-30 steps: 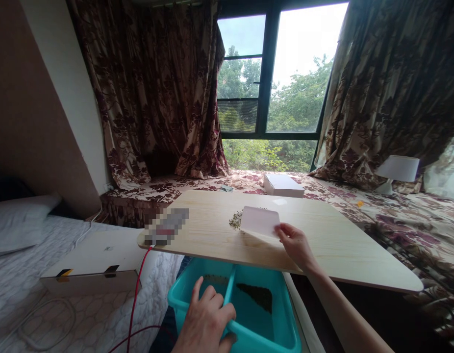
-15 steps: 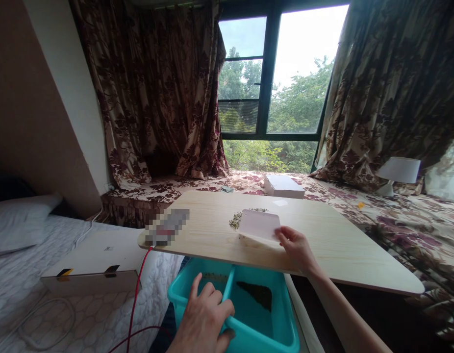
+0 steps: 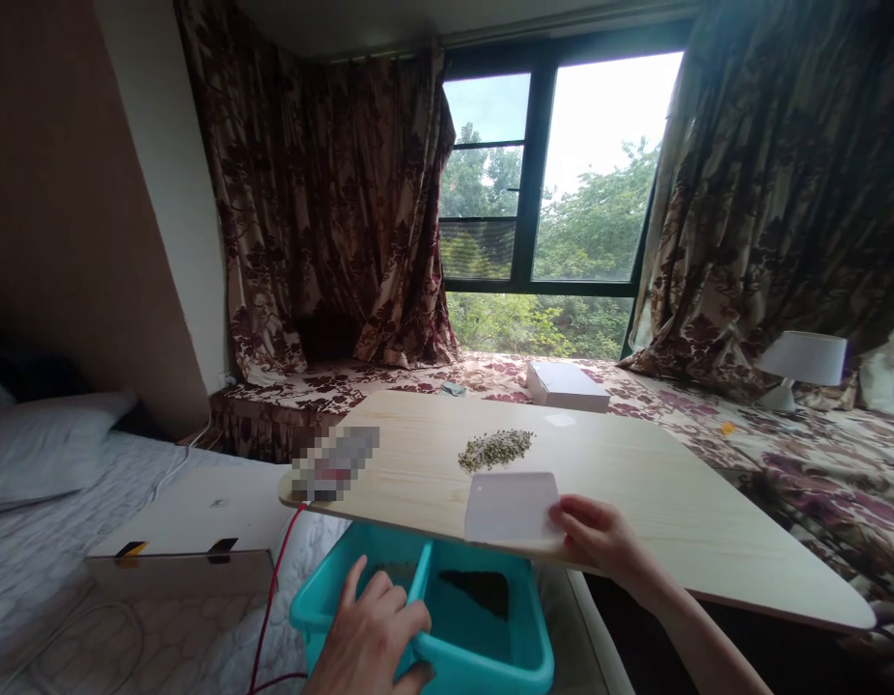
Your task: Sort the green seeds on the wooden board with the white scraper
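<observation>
A flat white plastic scraper (image 3: 511, 504) with rounded corners is pinched at its right edge by my right hand (image 3: 599, 529). It overlaps the near edge of the wooden tabletop (image 3: 664, 502). Just beyond it lies a loose spread of small green beans mixed with pale grains (image 3: 496, 448). Below the table edge is a teal two-compartment bin (image 3: 538, 642). My left hand (image 3: 378, 627) grips its near rim by the divider, fingers over the left compartment and thumb at the front. A dark heap of grains (image 3: 483, 589) lies in the right compartment; the left one is partly covered by my fingers.
A pixelated item (image 3: 338, 463) with a red cable (image 3: 273, 589) sits at the tabletop's left end. A small white square (image 3: 561, 420) lies near the back edge. On the bed rests a white carton (image 3: 193, 516). A white box (image 3: 567, 385) and a lamp (image 3: 805, 357) stand behind.
The scraper has come from over the grains toward me to the table's near edge, uncovering the spread. My left hand keeps its hold on the bin. The view has tilted up slightly.
</observation>
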`<state>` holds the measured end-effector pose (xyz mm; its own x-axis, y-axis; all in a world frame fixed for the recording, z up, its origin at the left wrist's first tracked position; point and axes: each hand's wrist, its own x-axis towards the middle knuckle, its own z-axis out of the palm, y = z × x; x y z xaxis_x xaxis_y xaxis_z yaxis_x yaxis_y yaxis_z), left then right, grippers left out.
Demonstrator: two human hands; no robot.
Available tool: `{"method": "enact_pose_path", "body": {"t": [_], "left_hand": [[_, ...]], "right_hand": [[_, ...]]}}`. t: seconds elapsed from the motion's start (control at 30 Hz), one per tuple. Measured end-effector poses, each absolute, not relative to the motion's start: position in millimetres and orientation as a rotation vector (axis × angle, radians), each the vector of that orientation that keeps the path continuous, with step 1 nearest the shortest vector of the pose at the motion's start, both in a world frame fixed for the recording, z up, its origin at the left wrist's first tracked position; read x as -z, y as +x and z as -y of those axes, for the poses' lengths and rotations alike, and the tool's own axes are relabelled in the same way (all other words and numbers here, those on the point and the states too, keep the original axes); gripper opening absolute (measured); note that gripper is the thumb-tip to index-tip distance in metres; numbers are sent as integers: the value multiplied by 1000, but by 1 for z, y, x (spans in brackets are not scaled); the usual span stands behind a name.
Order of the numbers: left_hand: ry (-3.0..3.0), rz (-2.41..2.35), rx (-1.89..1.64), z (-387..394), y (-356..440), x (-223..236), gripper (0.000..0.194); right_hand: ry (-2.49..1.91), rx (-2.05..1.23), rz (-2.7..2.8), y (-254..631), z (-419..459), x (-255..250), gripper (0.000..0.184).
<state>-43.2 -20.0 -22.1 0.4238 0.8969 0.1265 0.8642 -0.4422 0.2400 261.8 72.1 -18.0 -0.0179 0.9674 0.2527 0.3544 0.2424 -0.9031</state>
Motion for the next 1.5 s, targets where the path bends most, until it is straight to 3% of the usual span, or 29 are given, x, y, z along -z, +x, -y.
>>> {"method": "enact_pose_path", "body": {"t": [0.37, 0.5, 0.73, 0.9, 1.5], "left_hand": [[2779, -1479, -519, 16, -21, 70, 12], [2821, -1515, -508, 16, -17, 80, 21], [2815, -1467, -519, 17, -20, 78, 5], [2768, -1481, -495, 17, -18, 76, 20], [2679, -1467, -279, 15, -19, 70, 24]], "right_hand": [[-1336, -535, 1175, 278, -80, 8, 29], [-1350, -516, 1262, 263, -81, 15, 31], [-1380, -464, 1380, 252, -87, 25, 32], [-1441, -315, 1392, 272, -99, 22, 34], [-1483, -168, 1464, 267, -104, 13, 37]]}}
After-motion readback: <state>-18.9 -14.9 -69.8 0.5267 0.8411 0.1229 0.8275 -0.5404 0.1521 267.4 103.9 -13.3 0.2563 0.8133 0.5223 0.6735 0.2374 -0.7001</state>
